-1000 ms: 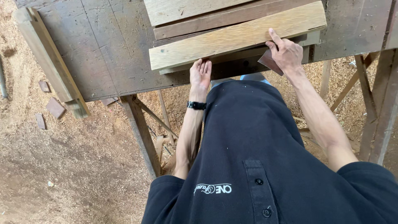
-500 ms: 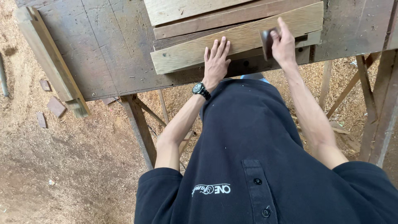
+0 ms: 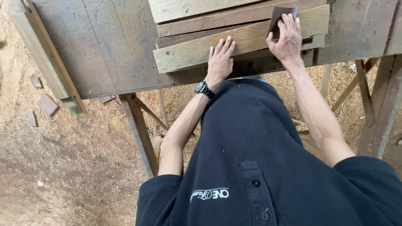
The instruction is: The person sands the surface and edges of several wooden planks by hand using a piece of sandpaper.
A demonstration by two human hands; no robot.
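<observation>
Two hands on the plank (image 3: 188, 52): left hand (image 3: 220, 62) flat, fingers spread, pinning it; right hand (image 3: 287, 39) fingers together pressing the sandpaper sheet (image 3: 278, 14). We'd stroke evenly along the grain.

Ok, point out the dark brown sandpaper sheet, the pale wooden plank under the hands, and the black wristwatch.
Dark brown sandpaper sheet (image 3: 279, 15): head view, upper part above the fingers.
Pale wooden plank (image 3: 184, 55): head view, bare top face left of the left hand.
Black wristwatch (image 3: 202, 88): head view, round case on the left wrist.
</observation>
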